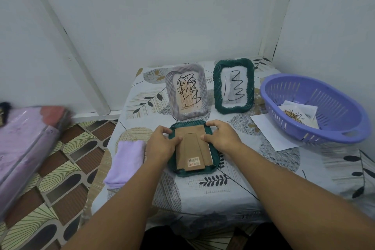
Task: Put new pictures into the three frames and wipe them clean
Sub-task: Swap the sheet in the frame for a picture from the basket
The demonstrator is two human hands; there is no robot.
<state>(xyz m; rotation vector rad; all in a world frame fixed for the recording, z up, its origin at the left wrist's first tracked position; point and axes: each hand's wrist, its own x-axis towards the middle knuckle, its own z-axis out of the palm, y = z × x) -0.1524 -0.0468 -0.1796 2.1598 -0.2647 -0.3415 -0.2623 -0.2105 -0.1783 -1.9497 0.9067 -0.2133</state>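
White walls meet in a corner behind a small table [233,184] covered with a leaf-print cloth. Face down near its front lies a green frame [215,160], cardboard backing [192,148] with its stand uppermost. The left hand [162,144] and right hand [221,138] each curl over the frame's top corners, thumbs pressing the backing, so both grips are grasping the frame.

Judging from this, the backing could buckle or its tabs bend if the thumbs push unevenly, and the glass beneath could slip out if the frame is tipped.

Behind stand 2 more frames, a grey frame [186,92] and a dark green frame [233,86], both upright and close enough to be knocked over by a lifted elbow. A folded lilac cloth [125,161] lies just left of the hands. To the right, a purple basket [332,134] holds printed pictures [298,114], with a white sheet [269,130] partly under it.
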